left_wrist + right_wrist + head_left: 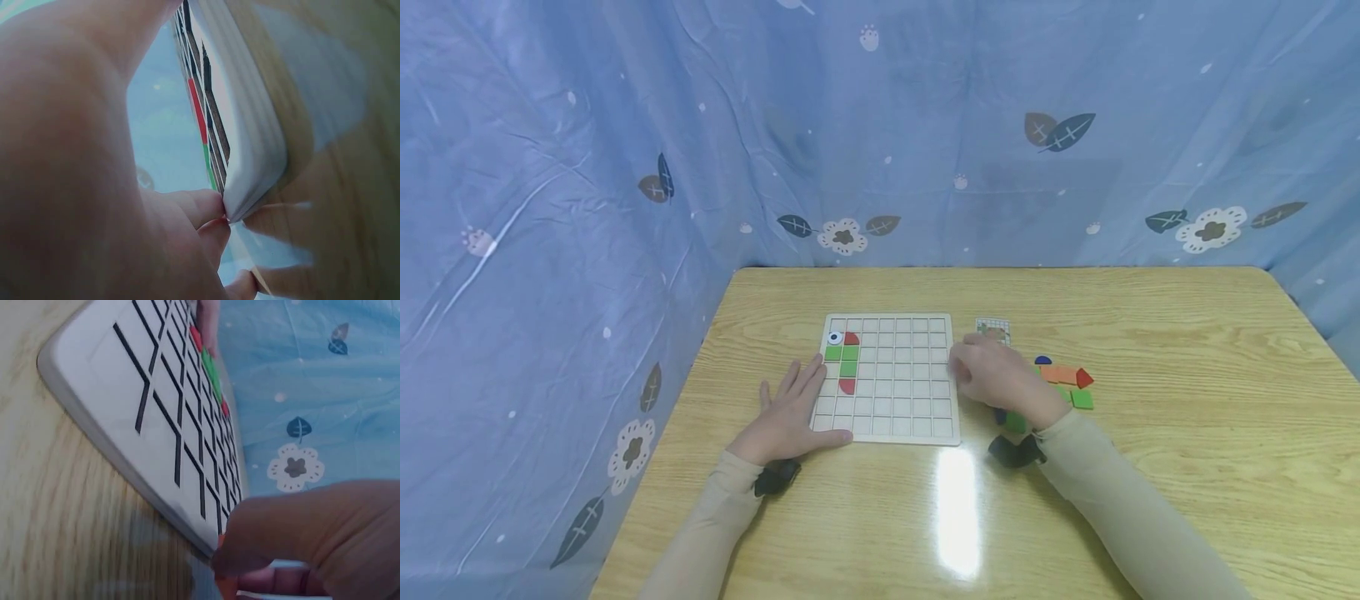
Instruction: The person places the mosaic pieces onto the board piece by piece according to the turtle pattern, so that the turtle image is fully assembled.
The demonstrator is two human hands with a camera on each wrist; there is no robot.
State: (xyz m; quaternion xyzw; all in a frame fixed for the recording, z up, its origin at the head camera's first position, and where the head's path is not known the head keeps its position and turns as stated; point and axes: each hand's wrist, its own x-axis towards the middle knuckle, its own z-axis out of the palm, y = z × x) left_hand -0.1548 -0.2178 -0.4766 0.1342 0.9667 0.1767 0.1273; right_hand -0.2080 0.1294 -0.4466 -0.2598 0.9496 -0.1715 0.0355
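A white grid board point(910, 406) lies flat on the table. On its left side sit an eye tile point(834, 337), red quarter-round tiles point(852, 338) and several green square tiles point(848, 367). With fingers spread, my left hand point(784, 422) rests at the board's left edge and lower left corner. My right hand point(1000, 377), slightly blurred, is beside the board's right edge. Between its thumb and fingers it pinches an orange tile point(225, 584), mostly covered in the right wrist view; its full shape is hidden.
Right of the board lie loose tiles, among them orange tiles point(1060, 374), a red pointed tile point(1084, 378), a green tile point(1082, 399) and a dark blue tile point(1042, 360). The right hand partly covers them. A small pattern card point(994, 327) lies behind that hand. A blue curtain point(925, 150) hangs behind the table.
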